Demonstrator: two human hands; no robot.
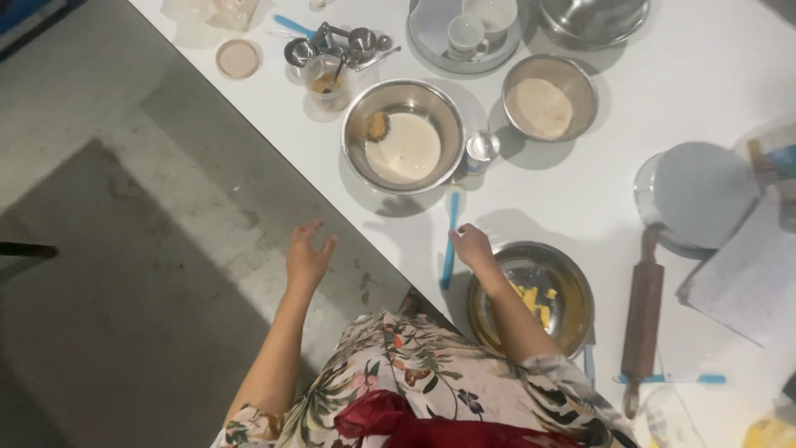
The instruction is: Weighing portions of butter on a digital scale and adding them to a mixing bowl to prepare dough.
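Observation:
My left hand (pixel 307 253) hangs off the table over the grey floor, fingers spread, holding nothing. My right hand (pixel 471 245) rests on the white table (pixel 705 75) with fingers curled, right beside a blue stick-like tool (pixel 449 241) and touching the rim of a steel bowl (pixel 497 286) with yellow pieces (pixel 533 300) in it. Whether the fingers grip the blue tool is unclear. Farther off sits a steel bowl of pale liquid (pixel 404 137) with a brownish lump in it.
A bowl of pale dough or flour (pixel 549 98), a small tin (pixel 481 148), measuring spoons (pixel 332 41), a cup with brown contents (pixel 327 83), a tray with white cups (pixel 468 37), a wooden rolling pin (pixel 643 311), a round lidded pan (pixel 696 195) and paper (pixel 750 274) crowd the table.

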